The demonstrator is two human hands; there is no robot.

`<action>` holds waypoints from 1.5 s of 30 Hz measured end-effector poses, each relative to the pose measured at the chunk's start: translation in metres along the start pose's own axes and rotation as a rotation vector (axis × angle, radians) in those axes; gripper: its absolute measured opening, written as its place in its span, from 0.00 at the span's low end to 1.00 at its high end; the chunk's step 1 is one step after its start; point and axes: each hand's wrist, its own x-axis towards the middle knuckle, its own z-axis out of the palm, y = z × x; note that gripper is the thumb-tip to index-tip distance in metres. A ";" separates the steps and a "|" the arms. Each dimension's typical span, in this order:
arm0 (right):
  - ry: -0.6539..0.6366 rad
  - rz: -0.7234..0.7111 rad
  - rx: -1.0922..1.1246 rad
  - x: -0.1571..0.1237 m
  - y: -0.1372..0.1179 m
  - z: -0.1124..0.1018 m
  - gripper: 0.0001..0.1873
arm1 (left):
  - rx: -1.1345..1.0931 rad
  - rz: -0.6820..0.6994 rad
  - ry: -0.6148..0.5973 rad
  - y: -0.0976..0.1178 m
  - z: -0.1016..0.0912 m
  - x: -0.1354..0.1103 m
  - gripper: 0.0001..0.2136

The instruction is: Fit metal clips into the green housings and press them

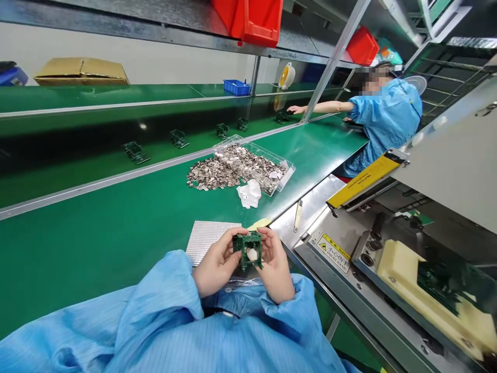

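Observation:
Between my hands, close to my chest, is a small dark green frame-like part (250,248), with a square opening and something whitish showing inside it. My left hand (217,261) grips its left side, thumb in front. On the right side, the fingers of my right hand (275,264) close around the edge. A silvery ribbed sheet (212,235) lies on the green bench just beyond my left hand. Farther off, small metal pieces (212,173) form a heap that spills from a clear plastic tray (285,178). A crumpled white bag or wrap (249,193) lies in front of the heap.
Several similar green parts (135,152) sit along the dark green belt (70,160) beyond a metal rail. To my right stands a machine with a cream-coloured fixture (430,295) and a yellow bar (367,178). A cutter (298,215) lies beside it. A co-worker (386,114) reaches toward the belt.

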 end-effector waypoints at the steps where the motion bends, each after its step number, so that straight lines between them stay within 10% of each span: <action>1: -0.034 -0.032 -0.035 -0.004 -0.002 -0.010 0.30 | 0.016 -0.015 -0.022 0.004 0.003 0.002 0.18; 5: -0.055 -0.170 -0.234 -0.033 -0.016 -0.054 0.42 | 0.080 -0.044 -0.277 0.024 0.026 0.017 0.18; 10: 0.337 -0.259 -0.246 -0.095 -0.050 -0.116 0.37 | 0.174 0.010 -0.793 0.048 0.085 0.070 0.25; 15: 1.100 -0.358 -0.260 -0.159 -0.071 -0.187 0.37 | 0.507 0.485 -0.760 0.064 0.192 0.128 0.31; 21: 1.202 -0.333 -0.285 -0.179 -0.073 -0.229 0.38 | 0.497 0.371 -0.722 0.062 0.285 0.145 0.36; 25: 1.018 -0.311 -0.397 -0.148 -0.085 -0.242 0.37 | 0.252 0.228 -0.665 0.065 0.254 0.140 0.35; 30: 0.617 -0.087 -0.512 -0.096 -0.105 -0.262 0.35 | 0.297 0.007 -0.843 0.070 0.140 0.120 0.30; 35: 0.441 -0.011 -0.667 -0.083 -0.108 -0.273 0.34 | 0.480 -0.124 -0.761 0.038 0.059 0.099 0.28; 39: 0.684 0.019 -0.900 -0.110 -0.097 -0.266 0.42 | 0.475 -0.136 -0.678 0.006 0.055 0.101 0.32; 45: 1.467 0.232 -0.822 -0.220 -0.033 -0.266 0.42 | 0.430 -0.072 -0.799 -0.017 0.077 0.118 0.31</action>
